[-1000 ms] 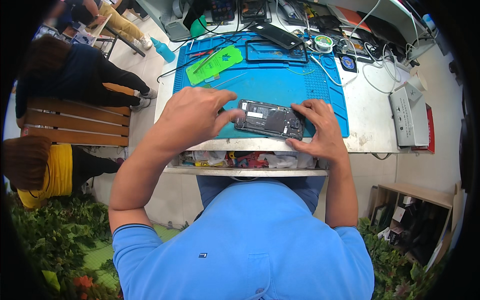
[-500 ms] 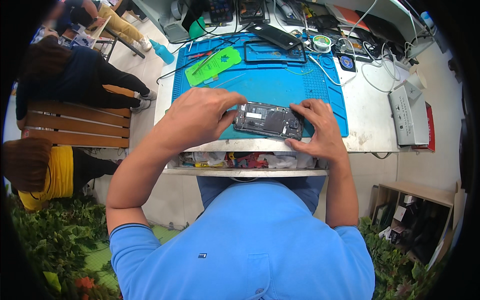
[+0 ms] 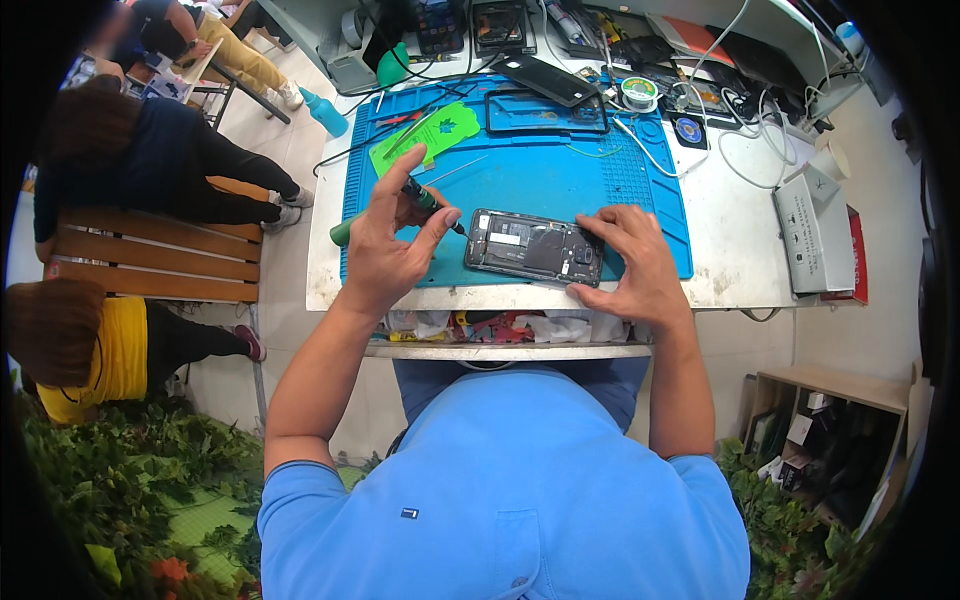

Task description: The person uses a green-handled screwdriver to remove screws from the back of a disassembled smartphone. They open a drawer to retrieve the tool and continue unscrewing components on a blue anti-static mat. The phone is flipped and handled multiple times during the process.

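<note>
Here's the left hand [image 3: 385, 245], its grip closed about a slim dark screwdriver [image 3: 424, 195], the tip just beside the left end of the opened smartphone [image 3: 540, 250]; touching or not, I can't tell. At the phone's right end, the right hand [image 3: 642, 250] grasps it, thumb on the near edge, fingers on the far one: a decent brace. I'd stand that driver more upright, ease the tip in squarely, and spare the exposed insides any slip. Beneath the phone, the blue mat [image 3: 565, 185]; beyond it, leftward, a green card [image 3: 440, 140]; beyond, rightward, a wire spool [image 3: 640, 93]; right of it, bare white tabletop [image 3: 735, 270].
</note>
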A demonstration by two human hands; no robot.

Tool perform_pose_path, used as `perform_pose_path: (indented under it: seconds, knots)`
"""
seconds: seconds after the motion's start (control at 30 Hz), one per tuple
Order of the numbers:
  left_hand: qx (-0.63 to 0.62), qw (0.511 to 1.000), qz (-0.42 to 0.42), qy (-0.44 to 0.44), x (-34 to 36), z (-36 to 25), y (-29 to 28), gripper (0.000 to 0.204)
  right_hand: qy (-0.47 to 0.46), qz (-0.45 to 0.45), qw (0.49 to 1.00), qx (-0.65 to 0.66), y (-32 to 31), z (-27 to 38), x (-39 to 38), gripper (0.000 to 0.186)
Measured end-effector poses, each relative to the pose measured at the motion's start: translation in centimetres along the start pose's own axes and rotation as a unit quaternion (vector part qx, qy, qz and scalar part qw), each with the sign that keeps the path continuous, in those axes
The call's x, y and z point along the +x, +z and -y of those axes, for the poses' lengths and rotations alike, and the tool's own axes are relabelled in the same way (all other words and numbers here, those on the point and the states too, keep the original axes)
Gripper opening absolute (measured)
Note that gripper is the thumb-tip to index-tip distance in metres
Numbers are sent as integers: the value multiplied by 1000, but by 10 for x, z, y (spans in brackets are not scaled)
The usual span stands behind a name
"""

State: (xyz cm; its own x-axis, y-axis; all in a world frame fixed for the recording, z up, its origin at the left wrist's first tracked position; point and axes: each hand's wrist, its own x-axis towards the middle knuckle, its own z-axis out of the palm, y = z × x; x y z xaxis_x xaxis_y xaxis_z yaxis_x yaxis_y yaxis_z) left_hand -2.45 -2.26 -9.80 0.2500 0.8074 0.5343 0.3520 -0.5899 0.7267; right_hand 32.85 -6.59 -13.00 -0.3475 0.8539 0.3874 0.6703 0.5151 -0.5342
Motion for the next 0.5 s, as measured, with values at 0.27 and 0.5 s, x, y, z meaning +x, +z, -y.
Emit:
perform_pose_path:
  seconds: [0.27, 0.5]
  knots:
    - [35, 999, 8, -5, -3, 1, 1, 76, 3, 8, 1000, 2, 0, 1, 1, 82]
    - [64, 986, 83, 131, 8, -9, -6, 69, 9, 11, 1000, -1, -1, 0, 0, 85]
